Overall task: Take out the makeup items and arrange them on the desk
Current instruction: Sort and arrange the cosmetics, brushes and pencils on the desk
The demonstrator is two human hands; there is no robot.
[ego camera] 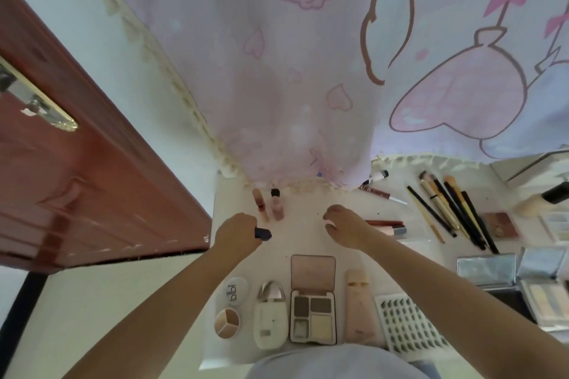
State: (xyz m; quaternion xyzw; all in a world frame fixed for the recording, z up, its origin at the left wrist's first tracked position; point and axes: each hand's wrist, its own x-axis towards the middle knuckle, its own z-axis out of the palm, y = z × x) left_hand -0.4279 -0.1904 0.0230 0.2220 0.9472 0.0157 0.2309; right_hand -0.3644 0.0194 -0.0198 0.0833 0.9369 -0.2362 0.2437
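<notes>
White desk (308, 243) — left hand (235, 232) near edge

A home bedroom: a pink cartoon curtain (308, 71) hangs behind a white desk (308, 243), a wooden door (77, 178) on the left.

Open eyeshadow palette (312, 315) flat on desk (304, 234) (near edge).

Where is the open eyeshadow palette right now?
In the head view, the open eyeshadow palette lies at the desk's near edge, between the white case and the pink tube.
</notes>
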